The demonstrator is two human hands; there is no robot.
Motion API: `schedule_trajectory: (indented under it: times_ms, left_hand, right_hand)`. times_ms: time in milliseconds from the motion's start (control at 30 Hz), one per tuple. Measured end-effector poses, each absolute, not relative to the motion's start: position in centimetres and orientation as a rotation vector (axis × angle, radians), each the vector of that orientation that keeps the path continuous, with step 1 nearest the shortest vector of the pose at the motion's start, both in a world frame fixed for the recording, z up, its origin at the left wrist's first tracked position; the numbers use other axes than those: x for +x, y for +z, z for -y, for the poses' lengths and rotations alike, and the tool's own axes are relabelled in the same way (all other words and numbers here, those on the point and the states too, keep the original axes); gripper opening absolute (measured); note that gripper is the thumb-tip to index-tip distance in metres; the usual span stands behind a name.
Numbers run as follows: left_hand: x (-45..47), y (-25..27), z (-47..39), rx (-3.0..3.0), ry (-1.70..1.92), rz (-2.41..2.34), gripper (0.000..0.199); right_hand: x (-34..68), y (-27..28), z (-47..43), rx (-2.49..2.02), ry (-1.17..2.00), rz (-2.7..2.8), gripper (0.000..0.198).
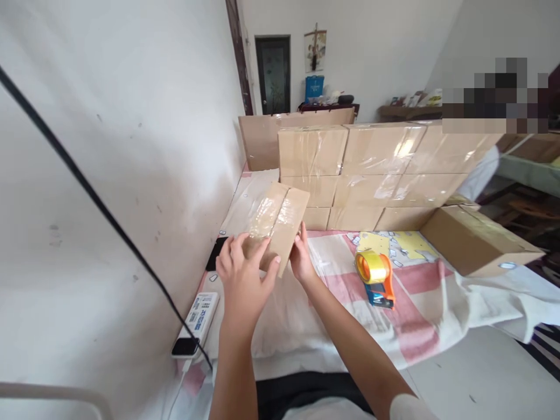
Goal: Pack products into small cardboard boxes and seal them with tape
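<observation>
Fingers point(262, 249) of the left hand point(245, 280) are spread part-open on the near end of the box point(284, 219), whose right side is held by the curled right hand point(301, 259), the box being tilted in front of the person. Open room is left over the cloth point(289, 326) toward the tape dispenser point(380, 280), while the left is bounded by the wall point(109, 146) and the far side is blocked by stacked boxes point(371, 151). The left palm is turned down; the right forearm is slanted inward.
</observation>
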State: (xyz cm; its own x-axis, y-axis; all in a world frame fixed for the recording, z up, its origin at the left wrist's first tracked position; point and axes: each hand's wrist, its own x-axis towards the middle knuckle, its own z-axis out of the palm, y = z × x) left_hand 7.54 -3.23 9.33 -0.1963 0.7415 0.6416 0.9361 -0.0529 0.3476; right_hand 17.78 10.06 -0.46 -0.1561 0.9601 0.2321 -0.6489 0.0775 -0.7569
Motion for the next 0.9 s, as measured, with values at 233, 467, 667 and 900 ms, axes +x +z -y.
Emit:
schedule_trajectory:
  times_ms: [233,467,667,900]
  left_hand:
    - [10.6,8.2,0.7,-1.877,-1.072,2.054,0.048]
    - [10.4,9.5,-3.6,-1.915,-0.972,2.306,0.041]
    - [6.8,13.2,-6.4,-1.835,-0.960,2.385,0.034]
    - [3.3,16.8,-9.4,-1.565,-0.831,2.517,0.044]
  right_hand:
    - [20.7,-1.7,-9.6,-0.466,1.314,0.900,0.109]
    - [22.8,-2.4,-10.4,-0.512,1.441,0.837,0.114]
    - [23.8,-4.9,-10.4,-0.663,1.583,0.901,0.087]
    - [23.8,-10.1,-8.9,-0.843,1.536,0.848,0.064]
